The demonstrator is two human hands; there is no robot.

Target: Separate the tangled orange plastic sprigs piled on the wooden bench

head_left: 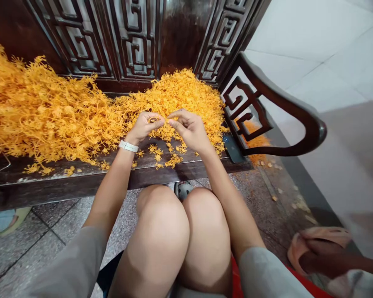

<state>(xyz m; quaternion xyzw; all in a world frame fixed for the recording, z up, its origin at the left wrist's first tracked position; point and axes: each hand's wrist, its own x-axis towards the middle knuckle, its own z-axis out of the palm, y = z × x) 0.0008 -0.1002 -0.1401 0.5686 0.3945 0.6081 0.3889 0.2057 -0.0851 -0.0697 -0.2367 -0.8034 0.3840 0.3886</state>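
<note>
Between the thumb and fingers of my left hand [144, 127] is a thin orange-yellow plastic flower piece [153, 119], its strand curving in a loop. The fingers of my right hand [191, 129] are pinched together at the same spot, nearly touching the left fingertips; what lies exactly between them is mostly hidden. Both hands are over the front of a dark wooden bench [81, 184]. Behind them spreads a large heap of the same flower pieces [186, 93], with a bigger tangled pile [59, 116] to the left. Several loose pieces [172, 159] lie below my hands.
A dark phone [233, 149] rests at the bench's right end, by the curved armrest [311, 124]. Carved lattice forms the backrest [136, 37]. Beyond the armrest, orange bits [256, 142] are on the floor. Another person's sandalled foot [320, 248] is at lower right.
</note>
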